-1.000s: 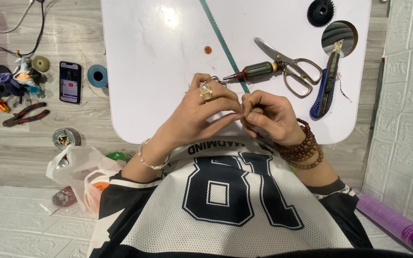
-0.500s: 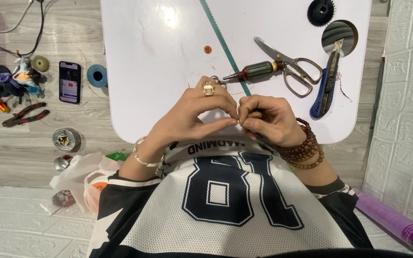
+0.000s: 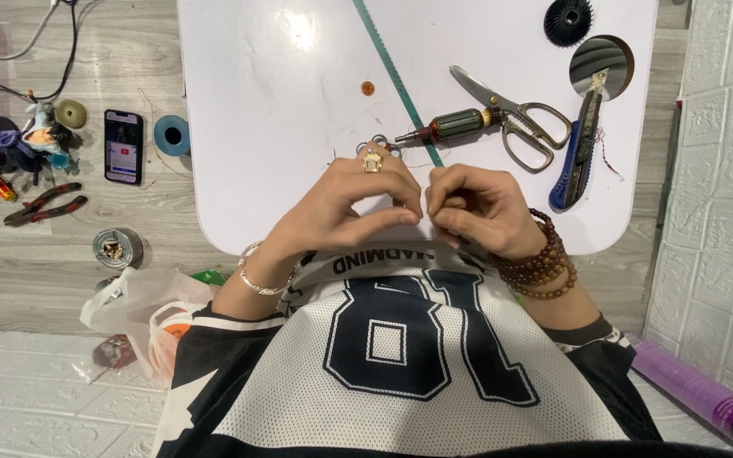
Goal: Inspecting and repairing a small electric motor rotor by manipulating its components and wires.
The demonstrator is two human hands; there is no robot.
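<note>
My left hand [image 3: 349, 202], with a gold ring, and my right hand [image 3: 478, 208], with brown bead bracelets on the wrist, meet fingertip to fingertip at the near edge of the white table [image 3: 282, 102]. Both pinch something very small between thumb and forefinger. It looks like a thin wire [image 3: 424, 222], mostly hidden by the fingers. Just beyond the hands lies a motor armature [image 3: 451, 127] with copper winding. A few small metal rings [image 3: 381, 144] lie behind my left hand.
Scissors [image 3: 519, 119], a blue utility knife [image 3: 577, 157], a black gear [image 3: 567, 19] and a green strip [image 3: 388, 64] lie on the table. On the floor to the left are a phone [image 3: 122, 146], a blue tape roll [image 3: 171, 134], pliers [image 3: 44, 203], a tin [image 3: 117, 248] and a plastic bag [image 3: 142, 309]. A purple tube [image 3: 697, 394] lies at the right.
Both hands stay pinched together at the table edge. My left hand's fingers have shifted slightly over the right fingertips. Nothing else has moved.
</note>
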